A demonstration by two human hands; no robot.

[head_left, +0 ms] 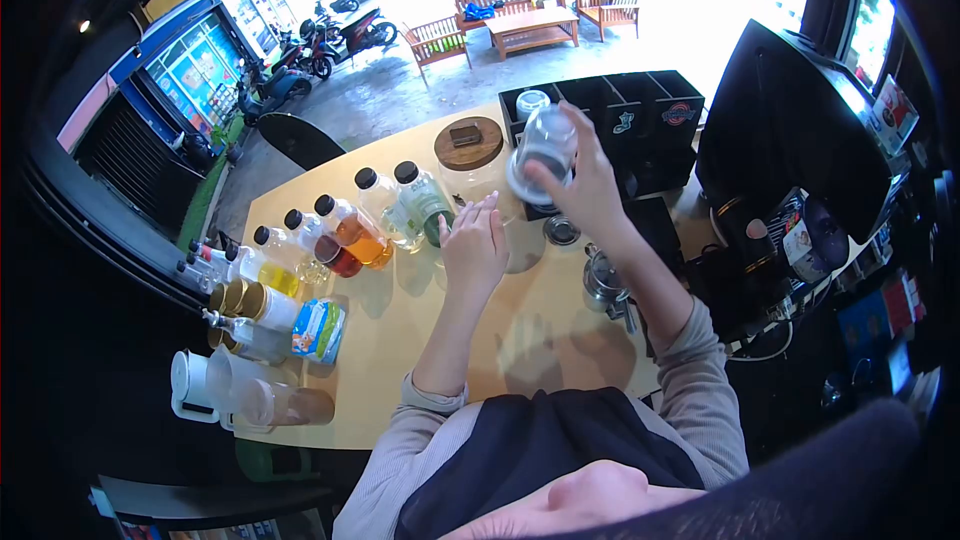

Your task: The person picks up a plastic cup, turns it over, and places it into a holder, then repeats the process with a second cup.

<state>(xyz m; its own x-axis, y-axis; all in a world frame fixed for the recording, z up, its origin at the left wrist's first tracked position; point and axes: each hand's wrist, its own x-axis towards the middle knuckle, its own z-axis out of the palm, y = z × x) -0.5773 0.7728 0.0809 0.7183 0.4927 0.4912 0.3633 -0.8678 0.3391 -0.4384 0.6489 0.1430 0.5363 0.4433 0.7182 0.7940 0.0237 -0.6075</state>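
My right hand (588, 180) is closed around a clear plastic cup (548, 140), raised in front of a black organizer. The cup is tilted, its wide rim toward the table; slight blur hides whether it is one cup or several nested. My left hand (476, 245) is over the table with its fingers stretched out and nothing in it. Just beyond its fingertips stands a black-capped bottle (424, 198) with a green lower part. A glass jar with a round wooden lid (468, 144) is between the two hands.
Several black-capped bottles, one with orange liquid (362, 240), line the table's left edge. A blue packet (319, 330) and clear pitchers (235, 380) are nearer me. The black organizer (655, 95) and a dark monitor (790, 120) stand right. A metal-lidded glass pot (602, 280) is by my right forearm.
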